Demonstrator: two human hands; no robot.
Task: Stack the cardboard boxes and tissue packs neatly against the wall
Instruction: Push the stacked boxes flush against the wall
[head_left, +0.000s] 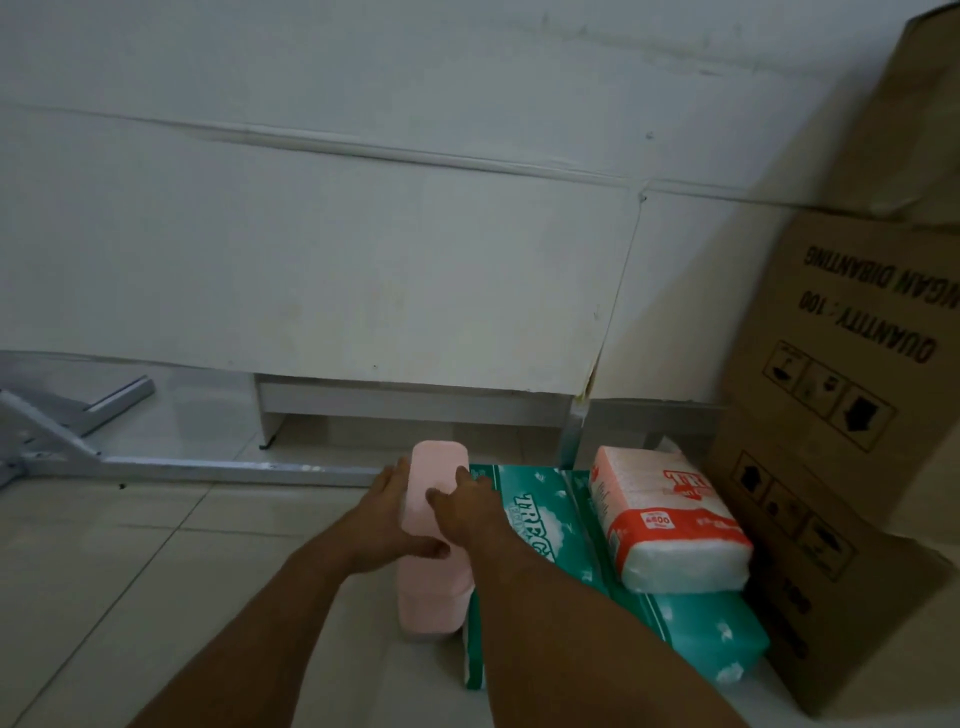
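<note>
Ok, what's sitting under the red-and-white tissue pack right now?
The red-and-white pack lies on the green tissue packs, beside the cardboard box. Their tops beneath it are covered, so anything between is hidden.

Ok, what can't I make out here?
Head view:
Pink pack: middle covered by left hand and right hand; no label visible.
Green packs: print and count hidden behind right arm, red pack.
Cardboard boxes: cut off by right edge.
Metal frame: cut by left edge.

A grey metal frame (67, 441) lies on the pale tiled floor (130, 571) below a white panelled unit (363, 286).
</note>
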